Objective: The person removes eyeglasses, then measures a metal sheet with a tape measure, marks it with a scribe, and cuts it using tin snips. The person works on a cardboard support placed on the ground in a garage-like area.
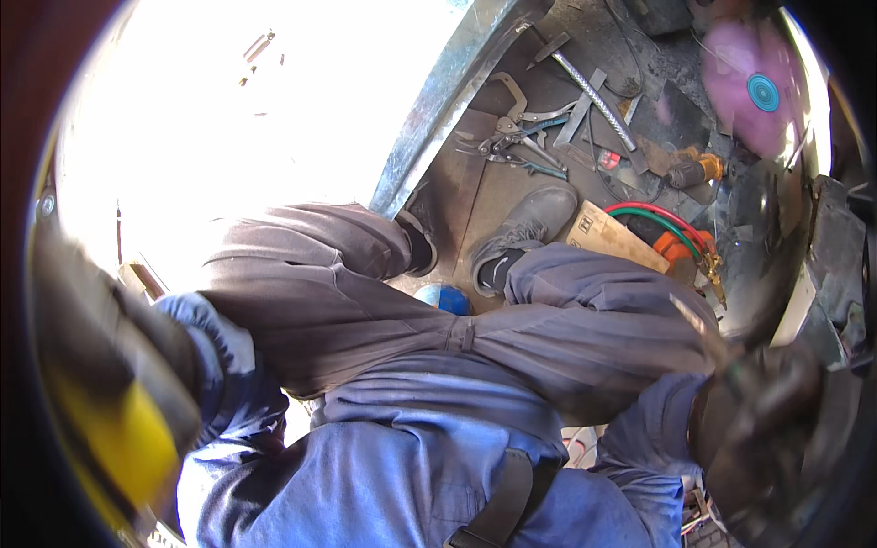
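My left hand (110, 402) is in a thick yellow and grey glove at the lower left. It is blurred, and its grip does not show. My right hand (758, 411) wears a dark glove at the lower right and is also blurred. A thin pale rod (696, 320) slants up from beside it, but whether the hand holds it is unclear. Between my arms are my blue coverall (411, 457) and bent knees, with a grey shoe (525, 228) on the floor beyond.
A curved metal sheet edge (448, 100) runs up the middle, with glaring light to its left. On the dark floor lie locking pliers (516, 137), a ribbed steel bar (594, 91), a cardboard piece (614, 239), red and green hoses (660, 217), an orange tool (696, 170) and a blue round object (449, 299).
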Action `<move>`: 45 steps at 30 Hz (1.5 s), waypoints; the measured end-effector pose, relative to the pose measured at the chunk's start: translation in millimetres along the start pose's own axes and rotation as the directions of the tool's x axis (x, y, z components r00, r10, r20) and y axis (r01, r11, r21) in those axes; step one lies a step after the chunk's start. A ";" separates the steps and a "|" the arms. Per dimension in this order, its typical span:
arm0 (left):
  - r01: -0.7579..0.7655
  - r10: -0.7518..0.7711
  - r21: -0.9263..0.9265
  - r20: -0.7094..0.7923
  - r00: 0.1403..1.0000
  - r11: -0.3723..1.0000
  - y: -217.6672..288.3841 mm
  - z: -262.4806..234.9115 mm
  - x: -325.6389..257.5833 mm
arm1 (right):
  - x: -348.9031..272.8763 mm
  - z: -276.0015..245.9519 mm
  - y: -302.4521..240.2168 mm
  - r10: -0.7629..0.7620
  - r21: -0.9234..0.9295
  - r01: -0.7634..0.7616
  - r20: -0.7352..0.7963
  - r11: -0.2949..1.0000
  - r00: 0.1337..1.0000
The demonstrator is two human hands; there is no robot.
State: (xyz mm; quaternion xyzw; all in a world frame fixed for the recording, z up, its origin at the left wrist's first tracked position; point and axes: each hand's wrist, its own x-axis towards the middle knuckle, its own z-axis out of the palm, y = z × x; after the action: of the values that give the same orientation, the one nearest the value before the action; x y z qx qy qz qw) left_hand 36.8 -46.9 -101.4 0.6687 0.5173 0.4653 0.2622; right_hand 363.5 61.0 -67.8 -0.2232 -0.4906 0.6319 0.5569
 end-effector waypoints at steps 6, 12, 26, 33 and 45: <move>0.307 -0.325 -0.187 -0.079 0.942 0.933 -36.5 17.2 3.9 | -2.9 6.1 86.9 0.396 -0.551 -0.145 0.371 0.822 0.840; 0.020 -0.025 0.067 0.079 0.997 0.998 -64.7 61.4 -7.1 | -47.7 53.5 149.8 0.351 -0.719 0.027 0.372 0.695 0.860; -0.480 0.518 -0.198 0.281 0.808 0.855 41.8 32.7 -6.0 | 54.1 -59.3 77.9 0.439 -0.811 -0.136 0.160 0.569 0.884; -0.472 0.525 -0.229 0.392 0.756 0.851 60.4 26.6 -31.4 | 13.8 -176.2 189.0 0.590 -0.970 -0.214 -0.106 0.115 0.800; -0.436 0.502 -0.249 0.407 0.763 0.865 52.5 29.6 -25.1 | -87.6 -222.7 292.6 0.643 -0.781 -0.598 -0.365 0.183 0.674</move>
State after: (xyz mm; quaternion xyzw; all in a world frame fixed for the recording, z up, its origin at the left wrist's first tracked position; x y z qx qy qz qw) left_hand 86.0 -83.7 -79.3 0.8472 0.2225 0.3796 0.2978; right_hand 430.7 92.6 -438.5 -0.6313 -0.6131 0.4722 0.0515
